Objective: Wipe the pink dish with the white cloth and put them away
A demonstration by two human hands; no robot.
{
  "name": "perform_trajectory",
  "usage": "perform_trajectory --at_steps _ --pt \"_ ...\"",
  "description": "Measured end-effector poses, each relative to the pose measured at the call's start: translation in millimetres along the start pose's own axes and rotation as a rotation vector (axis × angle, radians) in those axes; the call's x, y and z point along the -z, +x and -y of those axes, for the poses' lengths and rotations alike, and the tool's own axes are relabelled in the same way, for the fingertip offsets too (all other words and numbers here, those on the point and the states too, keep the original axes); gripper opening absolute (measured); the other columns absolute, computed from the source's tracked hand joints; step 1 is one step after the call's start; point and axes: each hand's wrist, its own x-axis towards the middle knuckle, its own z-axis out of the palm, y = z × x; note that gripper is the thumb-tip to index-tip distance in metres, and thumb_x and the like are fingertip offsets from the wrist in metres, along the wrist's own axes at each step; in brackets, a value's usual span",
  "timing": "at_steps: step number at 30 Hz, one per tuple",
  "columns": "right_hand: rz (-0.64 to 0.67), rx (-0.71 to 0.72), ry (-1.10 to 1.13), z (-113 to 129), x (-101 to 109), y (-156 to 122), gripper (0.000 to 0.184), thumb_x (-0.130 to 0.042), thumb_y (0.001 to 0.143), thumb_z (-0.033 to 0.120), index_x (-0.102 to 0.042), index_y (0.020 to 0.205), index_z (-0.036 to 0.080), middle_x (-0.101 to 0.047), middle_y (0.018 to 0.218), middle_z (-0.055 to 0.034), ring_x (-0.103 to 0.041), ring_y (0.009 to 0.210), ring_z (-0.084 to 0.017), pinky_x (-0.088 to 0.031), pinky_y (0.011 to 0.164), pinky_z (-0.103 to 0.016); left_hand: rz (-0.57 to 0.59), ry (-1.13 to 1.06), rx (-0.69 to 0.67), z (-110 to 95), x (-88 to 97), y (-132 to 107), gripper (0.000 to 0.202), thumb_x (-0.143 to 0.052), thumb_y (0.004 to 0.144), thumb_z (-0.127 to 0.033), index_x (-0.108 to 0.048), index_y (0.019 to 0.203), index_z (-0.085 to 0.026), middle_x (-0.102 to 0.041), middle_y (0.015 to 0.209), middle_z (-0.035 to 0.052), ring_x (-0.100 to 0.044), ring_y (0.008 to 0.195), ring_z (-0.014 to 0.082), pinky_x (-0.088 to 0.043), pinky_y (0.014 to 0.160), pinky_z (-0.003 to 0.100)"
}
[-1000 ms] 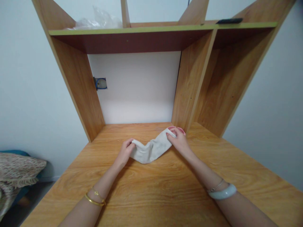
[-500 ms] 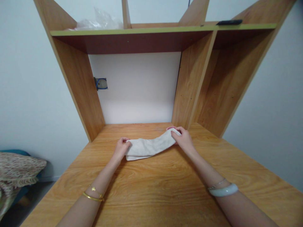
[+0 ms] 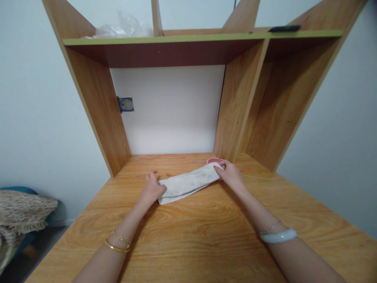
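Note:
A long, narrow white cloth [image 3: 188, 181], folded in layers, slants across the back of the wooden desk. At its right end my right hand [image 3: 231, 175] pinches the cloth between thumb and fingers. My left hand [image 3: 153, 187] is beside the left end with its fingers apart, and its thumb touches the cloth's edge. Behind the cloth's right end, a flat pink thing [image 3: 212, 160] shows in part. The cloth and my right hand cover the rest of it, so its kind is unclear.
The wooden desk [image 3: 188, 239] runs back to a hutch with side panels. On the upper shelf [image 3: 176, 38] lie a clear plastic bag [image 3: 126, 27] and a black object [image 3: 284, 28]. An uncovered socket box [image 3: 126, 104] sits at the back left. A patterned fringed cloth [image 3: 23, 208] is at the left.
My left hand's fingers have spread from their pinch on the cloth. The cloth's left end has dropped slightly, and the strip lies straighter. My right hand keeps its hold almost unmoved.

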Motion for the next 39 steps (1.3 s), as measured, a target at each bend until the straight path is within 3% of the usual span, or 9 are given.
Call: perform_trajectory --at_steps 7,12,16,21,27,30,39 --pt "-0.015 -0.017 -0.044 6.3 7.5 -2.6 0.018 -0.050 0.070 0.035 -0.055 0.081 0.021 -0.064 0.082 -0.0030 -0.057 0.073 -0.017 -0.034 0.057 -0.023 0.021 0.216 -0.055 0.0 4.7 -4.4 0.035 -0.043 0.076 -0.030 -0.044 0.109 -0.018 -0.045 0.110 0.0112 -0.057 0.082 0.0212 -0.041 0.074 0.032" --pt "-0.054 0.011 -0.053 23.1 8.8 -8.3 0.018 -0.048 0.071 0.036 -0.055 0.080 0.022 -0.063 0.079 -0.0018 -0.056 0.071 -0.016 -0.032 0.057 -0.024 0.058 0.247 -0.066 2.8 3.4 -0.6 0.019 -0.045 0.076 -0.025 -0.053 0.091 -0.017 -0.060 0.093 0.0079 -0.057 0.082 0.0199 -0.038 0.068 0.027" --pt "-0.061 0.098 -0.051 46.8 -0.8 -19.2 0.013 -0.049 0.069 0.034 -0.053 0.074 0.022 -0.062 0.072 0.0005 -0.054 0.067 -0.015 -0.030 0.057 -0.023 0.085 0.250 -0.059 7.7 0.4 3.0 0.016 -0.050 0.075 -0.029 -0.057 0.082 -0.016 -0.064 0.081 0.0070 -0.058 0.074 0.0189 -0.036 0.062 0.026" --pt "0.104 0.221 -0.020 75.2 -19.1 -37.7 0.008 -0.047 0.069 0.028 -0.050 0.074 0.022 -0.059 0.064 0.0036 -0.051 0.057 -0.012 -0.026 0.053 -0.022 0.072 0.202 -0.049 10.4 -0.3 4.6 0.016 -0.052 0.074 -0.029 -0.059 0.078 -0.015 -0.065 0.078 0.0068 -0.058 0.070 0.0176 -0.034 0.057 0.024" --pt "0.244 0.330 -0.065 110.5 -36.2 -59.1 0.010 -0.045 0.074 0.026 -0.049 0.082 0.022 -0.063 0.075 0.0021 -0.056 0.069 -0.014 -0.028 0.062 -0.024 0.065 0.155 -0.066 10.9 -1.9 7.1 0.018 -0.049 0.077 -0.028 -0.060 0.074 -0.014 -0.065 0.077 0.0061 -0.058 0.070 0.0159 -0.035 0.057 0.022" --pt "0.311 0.394 -0.122 124.4 -45.7 -68.8 0.014 -0.045 0.075 0.028 -0.050 0.086 0.023 -0.064 0.079 0.0002 -0.058 0.077 -0.016 -0.029 0.069 -0.027 0.053 0.144 -0.064 10.5 -1.6 8.2 0.028 -0.039 0.082 -0.028 -0.060 0.072 -0.012 -0.065 0.076 0.0088 -0.058 0.068 0.0161 -0.035 0.056 0.023" --pt "0.479 0.473 -0.193 133.2 -64.5 -87.5 0.031 -0.039 0.079 0.041 -0.056 0.089 0.018 -0.067 0.083 -0.0084 -0.060 0.082 -0.023 -0.030 0.076 -0.035 0.039 0.147 -0.085 7.6 6.1 3.8 0.047 -0.021 0.089 -0.030 -0.061 0.071 -0.013 -0.065 0.075 0.0114 -0.059 0.072 0.0180 -0.036 0.061 0.025"
